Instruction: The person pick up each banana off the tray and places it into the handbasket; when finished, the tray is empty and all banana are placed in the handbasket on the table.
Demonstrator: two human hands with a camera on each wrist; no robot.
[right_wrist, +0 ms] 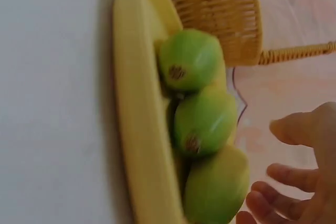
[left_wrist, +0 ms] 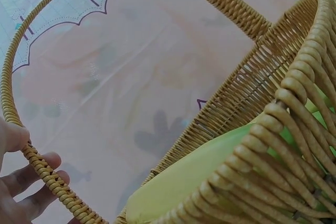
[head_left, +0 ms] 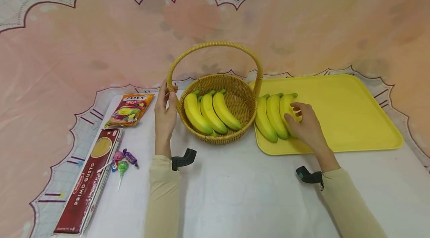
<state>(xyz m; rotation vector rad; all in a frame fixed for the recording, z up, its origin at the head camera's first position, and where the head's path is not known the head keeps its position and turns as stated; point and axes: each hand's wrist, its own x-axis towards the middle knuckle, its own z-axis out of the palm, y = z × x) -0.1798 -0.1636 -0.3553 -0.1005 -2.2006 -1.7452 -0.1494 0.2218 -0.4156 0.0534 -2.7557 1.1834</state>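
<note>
My left hand (head_left: 166, 111) holds the left side of the handle (head_left: 215, 45) of a wicker basket (head_left: 218, 139), with the thumb (left_wrist: 14, 137) on one side and fingers on the other. Several yellow bananas with green tips, among them a banana (head_left: 226, 113), lie in the basket. Three more sit side by side at the left end of a yellow tray (head_left: 352, 118): a left banana (head_left: 265, 120), a middle banana (head_left: 276, 116) and a right banana (head_left: 286, 104). Over the right banana is my right hand (head_left: 307, 124), thumb and fingers spread apart around nothing. It partly hides that banana in the head view.
Left of the basket lie an orange candy bag (head_left: 129, 111) and a long red spaghetti pack (head_left: 89, 182). Beside the pack are a green lollipop (head_left: 122, 167), a pink lollipop (head_left: 117, 155) and a purple wrapped candy (head_left: 130, 158). The basket stands against the tray's left edge.
</note>
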